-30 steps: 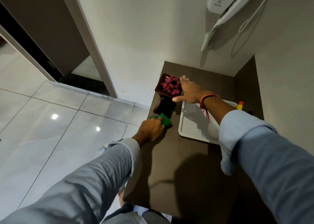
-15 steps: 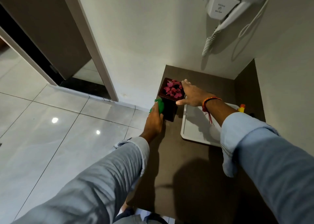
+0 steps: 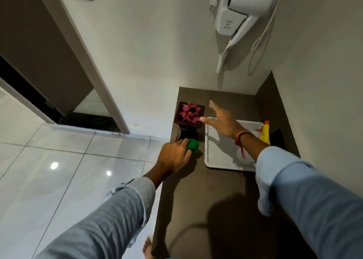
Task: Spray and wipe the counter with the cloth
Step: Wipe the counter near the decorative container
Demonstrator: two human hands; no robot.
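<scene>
A dark brown counter (image 3: 212, 195) fills a wall corner. My left hand (image 3: 173, 156) presses a bunched green cloth (image 3: 193, 144) onto the counter near its left edge, just in front of a dark square pot of pink petals (image 3: 189, 114). My right hand (image 3: 221, 120) hovers with fingers spread over the far left corner of a white tray (image 3: 220, 156), right beside the pot but apart from it. A yellow spray bottle (image 3: 265, 134) with a red trigger stands at the tray's far right, partly hidden by my right forearm.
A white wall-mounted hair dryer (image 3: 241, 9) with a coiled cord hangs above the counter's back. Walls close the counter at the back and right. To the left lie glossy floor tiles (image 3: 59, 176) and a door frame (image 3: 94, 62).
My right hand has let go of the pot and lifted with fingers spread. My left hand pulled the cloth back from the pot's left side to the counter in front of it.
</scene>
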